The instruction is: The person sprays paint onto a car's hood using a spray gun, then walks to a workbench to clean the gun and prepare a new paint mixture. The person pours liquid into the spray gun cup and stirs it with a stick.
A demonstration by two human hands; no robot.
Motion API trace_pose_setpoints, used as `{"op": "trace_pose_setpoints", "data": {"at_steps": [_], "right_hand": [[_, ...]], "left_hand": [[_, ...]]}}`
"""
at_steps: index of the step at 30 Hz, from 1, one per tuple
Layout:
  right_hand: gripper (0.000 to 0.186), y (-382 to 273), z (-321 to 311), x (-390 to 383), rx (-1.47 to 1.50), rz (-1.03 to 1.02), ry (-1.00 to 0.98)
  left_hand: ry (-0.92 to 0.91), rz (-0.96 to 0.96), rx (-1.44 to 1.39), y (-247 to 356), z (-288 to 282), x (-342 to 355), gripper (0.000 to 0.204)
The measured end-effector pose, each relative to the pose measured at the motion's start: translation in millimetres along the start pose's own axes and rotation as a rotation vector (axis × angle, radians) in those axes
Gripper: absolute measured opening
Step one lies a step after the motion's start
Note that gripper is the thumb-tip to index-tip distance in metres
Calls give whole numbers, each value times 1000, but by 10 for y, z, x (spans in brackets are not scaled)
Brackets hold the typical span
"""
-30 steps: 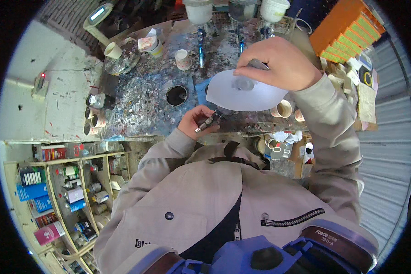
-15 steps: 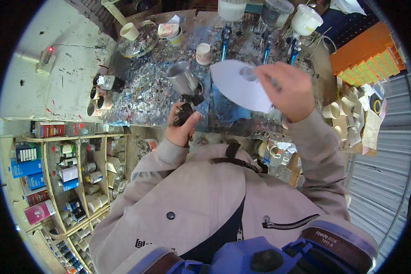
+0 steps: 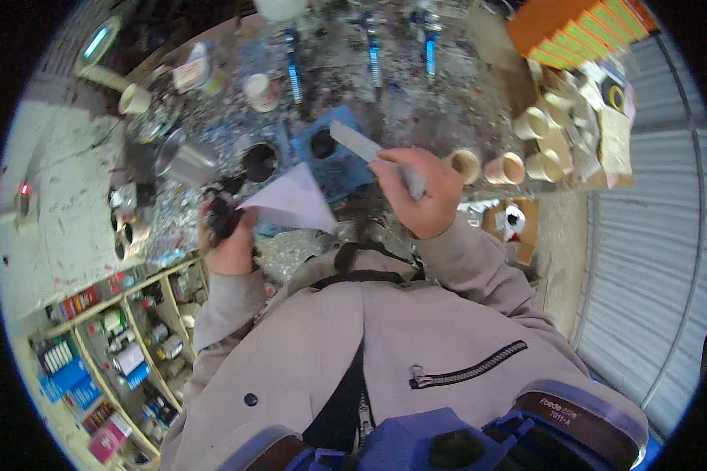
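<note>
My left hand (image 3: 229,243) is closed round a dark, paint-caked handle beside a metal cup (image 3: 187,157). The cup is tilted, and I cannot see inside it. A white paper cone (image 3: 291,200), probably a paint strainer, hangs from the fingers of that hand, its tip toward my jacket. My right hand (image 3: 420,188) pinches a flat, pale grey stirring stick (image 3: 357,141) that points up and left over a blue sheet (image 3: 338,169). Under the stick's tip lies a dark round spot (image 3: 322,144). Another dark round shape (image 3: 259,161) lies beside the paper cone.
Several blue-handled spray guns (image 3: 373,59) stand along the back of the paint-crusted bench (image 3: 416,102). Paper cups (image 3: 504,168) line its right front edge, and another cup (image 3: 261,93) stands farther back. Orange boxes (image 3: 573,31) are at the back right, shelves of bottles (image 3: 133,345) at the left.
The view has shifted right. The white paper has gone from my right hand to my left and now hangs as a cone. The grey stick in my right hand shows plainly, and that hand is lower.
</note>
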State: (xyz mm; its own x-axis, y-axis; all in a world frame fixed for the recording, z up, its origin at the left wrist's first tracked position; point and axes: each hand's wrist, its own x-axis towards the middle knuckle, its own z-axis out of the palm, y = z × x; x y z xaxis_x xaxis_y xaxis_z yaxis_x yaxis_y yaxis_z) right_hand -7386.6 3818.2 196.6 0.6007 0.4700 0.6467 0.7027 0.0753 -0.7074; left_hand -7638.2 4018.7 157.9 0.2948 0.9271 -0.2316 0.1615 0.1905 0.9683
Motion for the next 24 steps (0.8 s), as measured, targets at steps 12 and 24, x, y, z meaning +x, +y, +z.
{"op": "trace_pose_setpoints", "data": {"at_steps": [12,24], "right_hand": [[42,-159,-782,12,686,829,307],[33,-925,305,1561,455,496,-879]], "left_hand": [[-229,480,227,253,280,171,52],[-27,447,361,153,-345,-215,39]]}}
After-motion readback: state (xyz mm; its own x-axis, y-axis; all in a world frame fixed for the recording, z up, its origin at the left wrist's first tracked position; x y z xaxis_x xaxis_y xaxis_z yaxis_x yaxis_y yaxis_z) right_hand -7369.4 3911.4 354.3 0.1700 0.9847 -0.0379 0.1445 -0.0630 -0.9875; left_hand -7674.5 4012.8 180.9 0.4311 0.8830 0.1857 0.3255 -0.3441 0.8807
